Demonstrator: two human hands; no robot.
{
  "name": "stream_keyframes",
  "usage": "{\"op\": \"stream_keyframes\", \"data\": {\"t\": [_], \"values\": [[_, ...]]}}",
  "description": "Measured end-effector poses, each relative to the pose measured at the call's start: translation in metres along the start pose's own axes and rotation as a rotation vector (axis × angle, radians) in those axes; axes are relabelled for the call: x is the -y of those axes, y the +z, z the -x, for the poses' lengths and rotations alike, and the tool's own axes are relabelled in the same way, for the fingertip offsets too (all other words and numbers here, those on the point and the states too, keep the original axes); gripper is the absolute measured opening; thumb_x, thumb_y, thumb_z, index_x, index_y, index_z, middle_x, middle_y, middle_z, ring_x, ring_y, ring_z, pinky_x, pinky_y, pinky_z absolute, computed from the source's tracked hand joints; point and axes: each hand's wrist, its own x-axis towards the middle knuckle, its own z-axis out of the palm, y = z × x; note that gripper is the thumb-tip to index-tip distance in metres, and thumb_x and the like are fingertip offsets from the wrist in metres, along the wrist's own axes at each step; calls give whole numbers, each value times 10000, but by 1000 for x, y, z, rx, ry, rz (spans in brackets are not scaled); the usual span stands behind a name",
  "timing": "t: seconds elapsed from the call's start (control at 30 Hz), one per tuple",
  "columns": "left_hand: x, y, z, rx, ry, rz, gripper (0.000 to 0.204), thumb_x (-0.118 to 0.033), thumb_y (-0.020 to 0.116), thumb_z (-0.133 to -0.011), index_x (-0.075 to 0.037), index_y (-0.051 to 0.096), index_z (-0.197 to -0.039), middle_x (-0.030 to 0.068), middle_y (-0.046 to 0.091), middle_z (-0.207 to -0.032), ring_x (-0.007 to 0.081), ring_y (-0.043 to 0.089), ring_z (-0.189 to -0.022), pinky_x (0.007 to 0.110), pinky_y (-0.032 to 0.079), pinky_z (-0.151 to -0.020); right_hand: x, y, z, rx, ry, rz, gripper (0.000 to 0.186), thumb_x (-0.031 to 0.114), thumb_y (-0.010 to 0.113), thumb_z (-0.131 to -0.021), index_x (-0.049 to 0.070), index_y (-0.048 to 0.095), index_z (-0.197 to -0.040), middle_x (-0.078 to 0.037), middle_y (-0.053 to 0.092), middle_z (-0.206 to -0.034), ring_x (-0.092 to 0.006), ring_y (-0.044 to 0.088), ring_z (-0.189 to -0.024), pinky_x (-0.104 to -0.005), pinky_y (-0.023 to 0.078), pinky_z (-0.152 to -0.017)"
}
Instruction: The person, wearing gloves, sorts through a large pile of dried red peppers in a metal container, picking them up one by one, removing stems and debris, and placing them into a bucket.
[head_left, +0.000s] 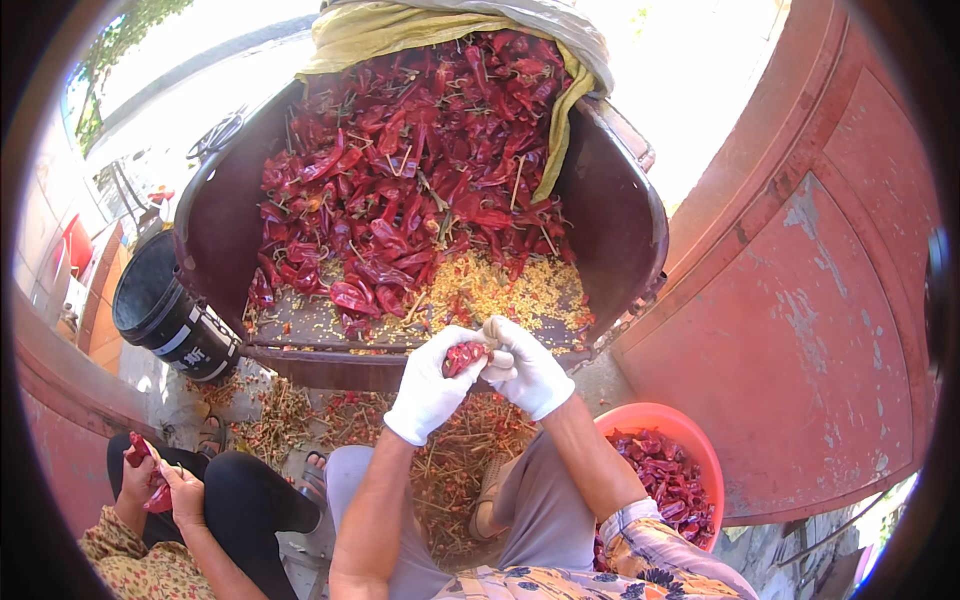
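Note:
In a white glove, my left hand (428,392) is closed around a dried red chili pepper (465,357) above the near edge of a dark metal cart bed (330,372). My right hand (530,372), gloved in white too, meets it from the right. Its fingers are pinched together against the pepper's end; what lies between the fingertips is hidden. Beyond both hands, a large heap of red chili peppers (400,170) fills the cart bed. Loose yellow seeds (490,290) are spread along the near part of its floor.
A pink tub (708,440) of red pepper pieces stands beside my right leg. Stems and scraps (460,470) litter the ground. At left are a black bucket (160,310) and a co-worker's hands (180,490) with a red pepper. A red metal panel (800,330) rises at right.

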Motion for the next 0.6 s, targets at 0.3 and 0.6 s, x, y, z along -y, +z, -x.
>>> {"op": "stream_keyframes", "data": {"t": [0.3, 0.6], "values": [[3, 2, -1, -246, 206, -360, 209, -9, 705, -769, -42, 637, -964, 74, 630, -849, 195, 611, -750, 318, 498, -692, 1, 36, 16, -398, -391, 1342, 203, 238, 579, -953, 45, 610, -897, -58, 585, -726, -164, 563, -626, -295, 455, -564], [0, 0, 2, -161, 376, -619, 258, 11, 696, -698, -72, 654, -939, 103, 626, -877, 305, 627, -818, 366, 503, -738, 5, 20, 21, -49, -386, 1563, 269, 217, 479, -988, 27, 571, -820, -85, 563, -645, -172, 551, -522, -295, 433, -500]]}}
